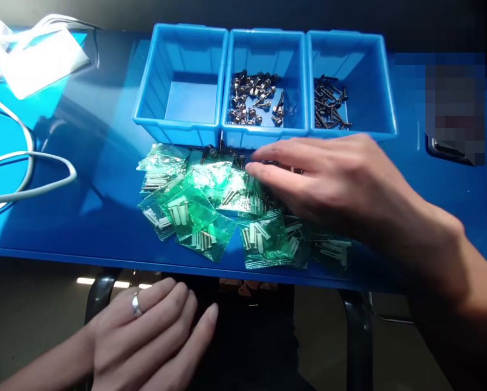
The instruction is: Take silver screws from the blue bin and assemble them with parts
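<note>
You're laying your right hand [341, 184], fingers loosely together, on the green screw bags [211, 212] at frame center, w/ left hand [149, 336] resting bottom left, fingers slightly spread, holding nothing.

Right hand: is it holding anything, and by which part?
Nothing clearly held. The right hand lies flat over the green bags, fingers spread on top. The left hand is empty, below the table edge.

Clear green packets [211, 209] hold pale screws, lying on a blue table [105, 163] below three bright-blue bins [185, 81].
</note>
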`<state>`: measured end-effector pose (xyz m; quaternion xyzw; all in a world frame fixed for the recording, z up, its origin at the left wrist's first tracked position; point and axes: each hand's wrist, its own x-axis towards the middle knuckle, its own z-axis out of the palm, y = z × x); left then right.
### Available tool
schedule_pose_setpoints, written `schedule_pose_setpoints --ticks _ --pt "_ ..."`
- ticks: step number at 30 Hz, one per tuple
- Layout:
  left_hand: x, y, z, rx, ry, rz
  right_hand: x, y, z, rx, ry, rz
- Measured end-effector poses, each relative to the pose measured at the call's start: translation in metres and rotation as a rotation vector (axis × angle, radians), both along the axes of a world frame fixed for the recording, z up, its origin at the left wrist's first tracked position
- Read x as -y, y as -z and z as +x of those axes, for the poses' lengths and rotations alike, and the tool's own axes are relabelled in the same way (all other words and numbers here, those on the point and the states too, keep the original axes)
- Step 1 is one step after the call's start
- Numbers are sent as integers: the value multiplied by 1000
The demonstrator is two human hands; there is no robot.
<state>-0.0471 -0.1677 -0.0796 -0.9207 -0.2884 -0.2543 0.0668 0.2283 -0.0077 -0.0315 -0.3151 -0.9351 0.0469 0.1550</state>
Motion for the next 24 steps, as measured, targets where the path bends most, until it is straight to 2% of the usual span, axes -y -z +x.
schedule_pose_setpoints --ticks 2,4,5,6,8,9,12,14,17,20,24 --pt "-30 -23 9 -4 55 138 1 3 -1 233 -45 202" --pt "-64 -45 20 -16 -63 113 2 4 -2 267 -16 262" --pt "-82 -54 26 -20 -45 86 3 4 -3 255 10 270" --pt "-100 -63 32 -66 -77 -28 4 4 -4 252 29 276" --pt "-135 -75 44 65 -291 -93 4 5 -5 269 48 289" --pt "-151 -78 48 89 -335 -114 4 6 -5 277 48 297" --pt "-188 -79 56 6 -316 -123 2 9 -5 281 48 307" --pt "-200 -75 56 -46 -305 -119 0 11 -4 272 51 302" --pt "-201 -68 52 -2 -312 -199 -2 12 -4 233 45 318" --pt "-195 -60 44 84 -263 -275 -2 11 -5 198 23 355" --pt "-193 -48 34 -5 -159 -152 -2 12 -6 227 20 341"
